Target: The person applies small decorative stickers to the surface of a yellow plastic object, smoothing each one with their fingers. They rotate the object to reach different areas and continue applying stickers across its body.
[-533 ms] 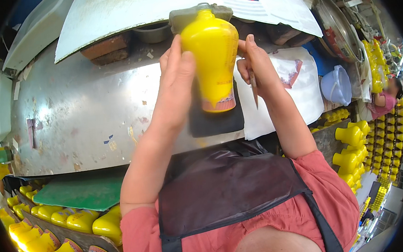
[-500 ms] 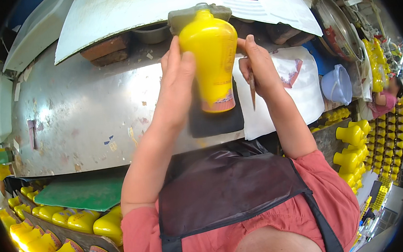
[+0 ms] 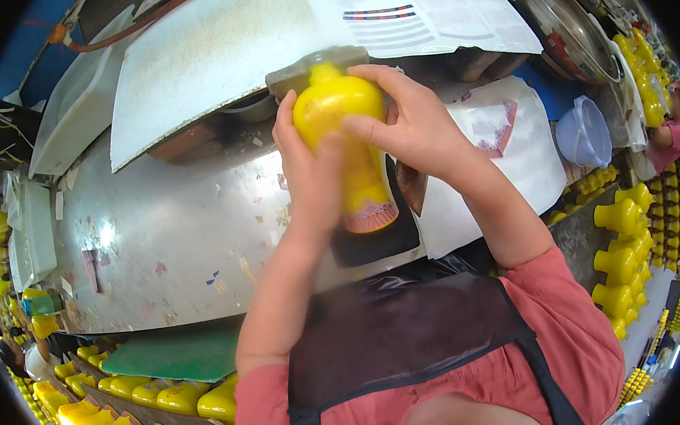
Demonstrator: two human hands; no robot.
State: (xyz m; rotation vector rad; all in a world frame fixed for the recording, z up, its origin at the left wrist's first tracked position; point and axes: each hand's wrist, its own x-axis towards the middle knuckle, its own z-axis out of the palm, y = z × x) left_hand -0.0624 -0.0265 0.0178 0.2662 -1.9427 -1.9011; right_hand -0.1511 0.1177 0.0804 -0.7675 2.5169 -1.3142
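Observation:
A glossy yellow vase [image 3: 337, 105] with a narrow neck and a pink patterned band at its base lies with its neck away from me. Its neck end is by a grey block [image 3: 288, 79], its base above a black pad [image 3: 375, 248]. My left hand [image 3: 310, 171] wraps the vase's left side, blurred by motion. On the upper right of its body rests my right hand [image 3: 417, 130], thumb across the front and fingers around the shoulder. Beneath the right palm shows a brown, pointed, flat tool [image 3: 412, 189]; how it is held is partly hidden.
White paper [image 3: 456, 215] with a pink patterned cutout [image 3: 501, 132] lies to the right, near a pale blue bucket [image 3: 583, 133]. A raised white board [image 3: 209, 71] spans the metal table's [image 3: 149, 227] far side. Several yellow vases [image 3: 619, 262] stand right; others lie lower left beside a green board [image 3: 172, 357].
My right hand has moved from beside the vase onto its body. The vase has turned, bringing more of the pink band to the front. The whole view has shifted.

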